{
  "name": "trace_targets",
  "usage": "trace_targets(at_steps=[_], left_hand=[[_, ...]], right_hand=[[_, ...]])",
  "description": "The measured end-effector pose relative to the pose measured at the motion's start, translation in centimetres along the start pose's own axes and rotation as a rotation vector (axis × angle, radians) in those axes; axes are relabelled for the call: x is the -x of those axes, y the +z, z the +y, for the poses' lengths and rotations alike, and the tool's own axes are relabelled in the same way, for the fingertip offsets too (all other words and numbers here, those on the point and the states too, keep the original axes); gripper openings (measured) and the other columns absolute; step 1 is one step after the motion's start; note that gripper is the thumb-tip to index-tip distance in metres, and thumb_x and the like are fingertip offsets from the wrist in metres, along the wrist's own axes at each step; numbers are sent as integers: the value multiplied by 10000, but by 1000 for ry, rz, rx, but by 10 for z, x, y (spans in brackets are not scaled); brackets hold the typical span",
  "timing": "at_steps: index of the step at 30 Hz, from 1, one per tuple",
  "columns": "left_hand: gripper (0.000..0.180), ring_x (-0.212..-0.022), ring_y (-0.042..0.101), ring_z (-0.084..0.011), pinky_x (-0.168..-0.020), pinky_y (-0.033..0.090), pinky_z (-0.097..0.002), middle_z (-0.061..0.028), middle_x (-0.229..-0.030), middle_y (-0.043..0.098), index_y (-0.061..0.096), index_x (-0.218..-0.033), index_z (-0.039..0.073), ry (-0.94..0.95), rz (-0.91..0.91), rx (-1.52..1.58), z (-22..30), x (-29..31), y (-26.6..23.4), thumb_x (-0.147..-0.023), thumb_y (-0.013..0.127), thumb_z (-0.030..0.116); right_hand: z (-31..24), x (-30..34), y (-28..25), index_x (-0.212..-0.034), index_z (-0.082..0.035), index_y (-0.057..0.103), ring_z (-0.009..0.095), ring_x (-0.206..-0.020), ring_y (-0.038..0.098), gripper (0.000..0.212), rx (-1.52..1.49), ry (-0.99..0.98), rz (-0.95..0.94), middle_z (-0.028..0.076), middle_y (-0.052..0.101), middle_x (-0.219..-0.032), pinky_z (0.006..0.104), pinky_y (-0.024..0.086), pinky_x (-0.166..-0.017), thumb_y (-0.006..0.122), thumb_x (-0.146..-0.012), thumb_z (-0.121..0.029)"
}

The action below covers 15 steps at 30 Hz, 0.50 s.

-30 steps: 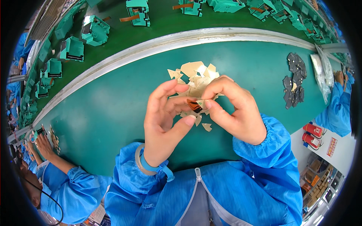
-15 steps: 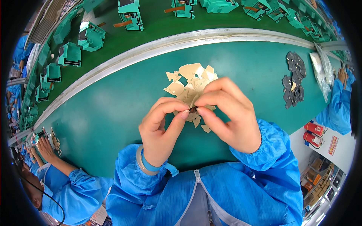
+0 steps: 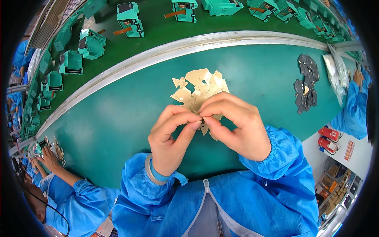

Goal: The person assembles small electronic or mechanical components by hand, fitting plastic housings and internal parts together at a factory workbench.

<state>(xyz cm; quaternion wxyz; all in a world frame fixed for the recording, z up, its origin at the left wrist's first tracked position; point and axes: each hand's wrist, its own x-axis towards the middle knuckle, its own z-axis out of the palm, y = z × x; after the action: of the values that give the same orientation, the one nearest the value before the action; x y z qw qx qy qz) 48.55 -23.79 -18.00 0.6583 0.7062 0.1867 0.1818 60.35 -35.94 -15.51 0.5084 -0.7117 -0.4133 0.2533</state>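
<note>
My left hand and my right hand meet over the green worktop, fingertips nearly touching. Both pinch a small dark piece between thumb and forefinger; the fingers cover most of it, so its kind does not show. Just beyond and beneath them lies a loose heap of cream-coloured flat cut pieces, irregular and some pointed. My fingers hide the near part of this heap.
Beyond a pale metal rail, a green conveyor belt carries several teal plastic housings. At right are a pile of black flat parts and clear plastic bags. Co-workers in blue sit on either side; red fire extinguishers stand at right.
My hands have drawn slightly closer together, covering more of the dark piece. The right hand's fingers have come lower. The teal housings have shifted left along the belt.
</note>
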Motion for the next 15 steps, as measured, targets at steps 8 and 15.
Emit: trace_targets(at_steps=[8,15], left_hand=[[130,-799,545,-156,-712,444,-244,-88,-877,560,622,-886,-7,-48,18,42,-2,2,-4,-771,627,-68],[315,-891,503,-177,-791,423,-282,-105,-984,502,560,-980,4,141,7,35,-9,-9,-21,-711,721,33]], right_hand=[[8,-8,-2,-835,3,555,166,-775,558,123,54,-12,75,95,571,-873,272,455,-678,576,-743,82],[4,-10,-15,-829,-27,545,204,-723,582,88,47,261,38,103,568,-846,281,460,-620,579,-771,29]])
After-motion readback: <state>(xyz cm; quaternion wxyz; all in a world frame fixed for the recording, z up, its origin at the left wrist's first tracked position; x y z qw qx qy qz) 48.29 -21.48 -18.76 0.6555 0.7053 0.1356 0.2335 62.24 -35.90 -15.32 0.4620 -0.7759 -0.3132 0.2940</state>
